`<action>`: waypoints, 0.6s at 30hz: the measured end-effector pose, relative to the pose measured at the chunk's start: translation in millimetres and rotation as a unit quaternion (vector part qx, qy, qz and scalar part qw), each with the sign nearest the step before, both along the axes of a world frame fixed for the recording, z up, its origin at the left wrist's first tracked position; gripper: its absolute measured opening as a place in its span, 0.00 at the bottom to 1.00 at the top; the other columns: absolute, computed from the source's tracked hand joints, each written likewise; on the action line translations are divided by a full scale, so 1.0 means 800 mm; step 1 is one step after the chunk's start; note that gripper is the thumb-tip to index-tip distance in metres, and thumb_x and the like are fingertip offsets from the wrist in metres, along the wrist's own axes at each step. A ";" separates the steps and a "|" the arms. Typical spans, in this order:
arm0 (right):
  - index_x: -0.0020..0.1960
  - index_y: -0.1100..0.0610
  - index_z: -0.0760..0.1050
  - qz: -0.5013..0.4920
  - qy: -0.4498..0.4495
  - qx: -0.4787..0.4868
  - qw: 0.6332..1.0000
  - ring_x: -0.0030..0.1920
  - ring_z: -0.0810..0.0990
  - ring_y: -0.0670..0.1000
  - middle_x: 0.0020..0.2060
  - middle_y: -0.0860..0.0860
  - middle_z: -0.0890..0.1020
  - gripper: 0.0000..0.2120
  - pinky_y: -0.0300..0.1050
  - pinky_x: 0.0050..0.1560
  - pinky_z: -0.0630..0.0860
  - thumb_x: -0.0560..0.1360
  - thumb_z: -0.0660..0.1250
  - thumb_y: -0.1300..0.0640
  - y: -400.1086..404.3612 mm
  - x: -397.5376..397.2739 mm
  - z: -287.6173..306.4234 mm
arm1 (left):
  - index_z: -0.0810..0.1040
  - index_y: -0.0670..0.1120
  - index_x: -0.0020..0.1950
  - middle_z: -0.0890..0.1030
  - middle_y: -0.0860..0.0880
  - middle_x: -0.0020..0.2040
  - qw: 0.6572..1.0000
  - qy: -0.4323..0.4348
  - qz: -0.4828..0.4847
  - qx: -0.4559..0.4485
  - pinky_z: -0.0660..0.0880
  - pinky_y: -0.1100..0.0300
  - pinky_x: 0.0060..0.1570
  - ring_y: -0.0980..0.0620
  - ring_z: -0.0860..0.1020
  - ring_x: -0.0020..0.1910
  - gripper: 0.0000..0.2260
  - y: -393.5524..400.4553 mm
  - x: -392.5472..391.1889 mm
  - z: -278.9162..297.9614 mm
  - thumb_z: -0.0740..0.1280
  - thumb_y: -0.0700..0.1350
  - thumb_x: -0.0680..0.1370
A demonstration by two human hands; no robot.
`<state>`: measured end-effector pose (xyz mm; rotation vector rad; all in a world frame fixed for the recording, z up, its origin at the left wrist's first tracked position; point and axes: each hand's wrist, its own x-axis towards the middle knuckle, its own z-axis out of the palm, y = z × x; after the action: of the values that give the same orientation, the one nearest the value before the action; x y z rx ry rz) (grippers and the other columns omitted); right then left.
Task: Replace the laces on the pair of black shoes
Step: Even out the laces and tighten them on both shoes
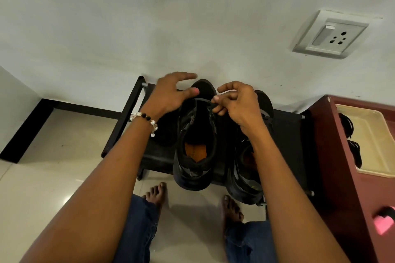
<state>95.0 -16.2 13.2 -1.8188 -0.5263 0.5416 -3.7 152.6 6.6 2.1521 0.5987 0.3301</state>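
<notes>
Pinching lace (210, 103) with right hand (237, 103) fingers, left hand (168, 94) spread (above shoe (196, 147))

Wall socket (330, 35) — maroon cabinet (342, 166)

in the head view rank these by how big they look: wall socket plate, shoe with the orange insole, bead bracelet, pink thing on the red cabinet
1. shoe with the orange insole
2. wall socket plate
3. and 4. pink thing and bead bracelet: they look alike, and the pink thing is cut by the frame edge.
</notes>
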 end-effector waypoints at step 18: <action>0.52 0.58 0.79 0.026 0.030 -0.175 0.984 0.47 0.81 0.48 0.48 0.53 0.83 0.17 0.52 0.49 0.83 0.68 0.78 0.51 0.002 -0.006 -0.005 | 0.85 0.45 0.46 0.82 0.51 0.41 0.996 0.056 0.006 0.067 0.75 0.63 0.47 0.55 0.80 0.42 0.04 -0.042 0.021 -0.011 0.72 0.44 0.74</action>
<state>90.0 -14.6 8.9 -2.1175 -0.4583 0.7597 13.1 119.2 -1.9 2.3092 0.6694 0.2639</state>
